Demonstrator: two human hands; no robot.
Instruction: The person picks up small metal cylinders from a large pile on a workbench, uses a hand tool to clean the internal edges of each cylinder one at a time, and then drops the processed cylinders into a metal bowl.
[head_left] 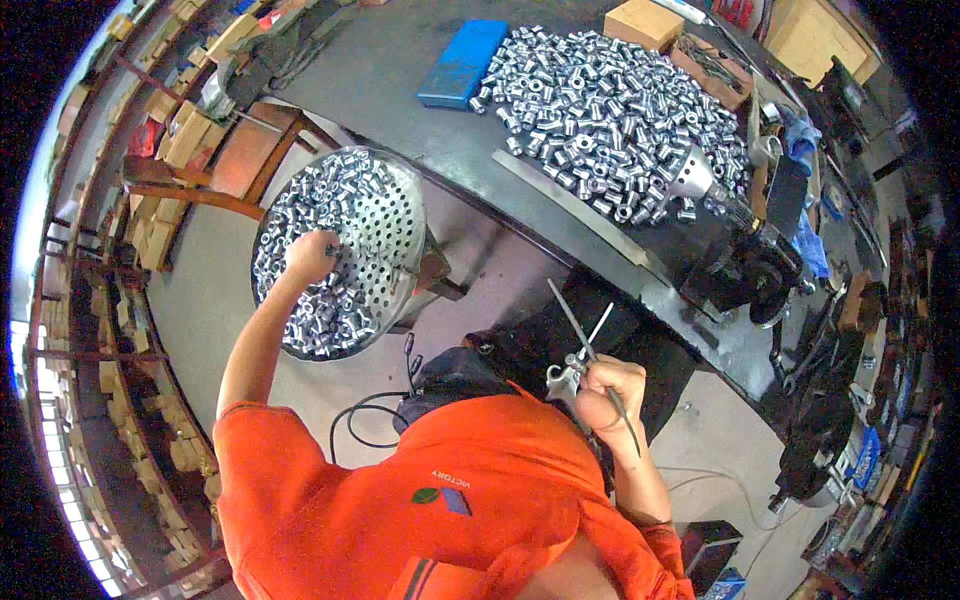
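Note:
My left hand reaches into a round perforated metal basin. Its fingers are closed at the heap of small shiny metal sleeves; what they pinch, if anything, is too small to make out. On the right, my right hand is closed around a slim dark rod, like a thin round file, slanting across the fist. A silver air blow gun with a thin pale nozzle also sits in this hand, its grip partly hidden by the fingers.
A dark workbench carries a large pile of metal sleeves, a blue box, a flat metal bar and a chuck-like tool. Left of the basin stands a wooden chair. Shelves with boxes line the left side. A black hose loops beside me.

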